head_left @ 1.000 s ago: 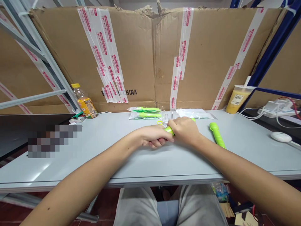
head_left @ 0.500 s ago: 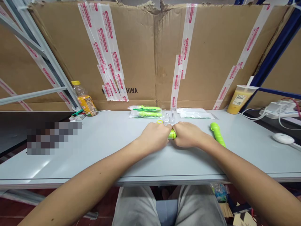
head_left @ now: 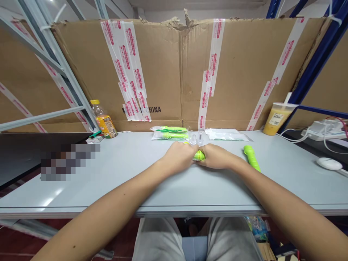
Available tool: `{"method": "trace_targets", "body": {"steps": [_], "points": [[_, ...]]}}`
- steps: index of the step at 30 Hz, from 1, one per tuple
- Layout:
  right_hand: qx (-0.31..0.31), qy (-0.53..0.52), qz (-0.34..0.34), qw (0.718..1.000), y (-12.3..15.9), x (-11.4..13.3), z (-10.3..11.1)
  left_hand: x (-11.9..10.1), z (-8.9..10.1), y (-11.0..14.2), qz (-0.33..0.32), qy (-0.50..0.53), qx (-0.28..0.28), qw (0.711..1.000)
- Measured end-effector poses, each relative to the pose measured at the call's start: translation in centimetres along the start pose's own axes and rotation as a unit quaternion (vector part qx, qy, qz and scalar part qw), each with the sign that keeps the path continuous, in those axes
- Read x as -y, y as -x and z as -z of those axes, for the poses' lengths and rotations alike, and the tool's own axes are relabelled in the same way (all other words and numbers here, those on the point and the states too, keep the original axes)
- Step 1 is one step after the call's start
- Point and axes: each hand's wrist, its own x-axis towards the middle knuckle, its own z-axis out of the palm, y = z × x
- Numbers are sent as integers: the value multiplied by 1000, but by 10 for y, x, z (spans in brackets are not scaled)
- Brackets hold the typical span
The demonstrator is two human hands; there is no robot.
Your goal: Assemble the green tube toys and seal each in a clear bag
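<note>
In the head view, your left hand (head_left: 179,156) and right hand (head_left: 216,156) are both wrapped around the green tube (head_left: 199,155), visible between them, nearer you than the clear plastic pieces (head_left: 193,139). A second ago your right sat higher; now they're level.

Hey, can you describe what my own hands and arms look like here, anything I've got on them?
Your left hand and right hand are ungloved. Your left forearm and right forearm show no sleeves, watch or bracelet; the left has small spots. Rings can't be ruled out, as fingers are partly hidden.
</note>
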Motion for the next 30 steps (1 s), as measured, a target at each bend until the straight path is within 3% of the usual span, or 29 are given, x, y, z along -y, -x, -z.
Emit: {"method": "trace_targets", "body": {"steps": [7, 11, 12, 14, 17, 19, 23, 30], "points": [[-16, -32, -21, 999, 1, -20, 9, 29, 7, -1, -14, 158, -54, 986], [1, -159, 11, 987, 5, -36, 27, 38, 2, -4, -1, 267, -84, 960], [-24, -205, 17, 978, 6, -43, 32, 40, 0, -4, 11, 301, -91, 949], [-124, -275, -35, 953, 7, -61, 40, 45, -2, -6, 51, 359, -114, 925], [-213, -151, -165, 951, 5, -97, 43, 51, -4, -7, 130, 412, -148, 889], [-184, -48, -212, 959, -1, -121, 41, 54, -4, -7, 164, 451, -148, 865], [-69, 110, -188, 974, -21, -156, 36, 55, -2, -7, 178, 508, -151, 829], [15, 96, -187, 978, -41, -181, 42, 54, -2, -8, 187, 529, -161, 812]]}}
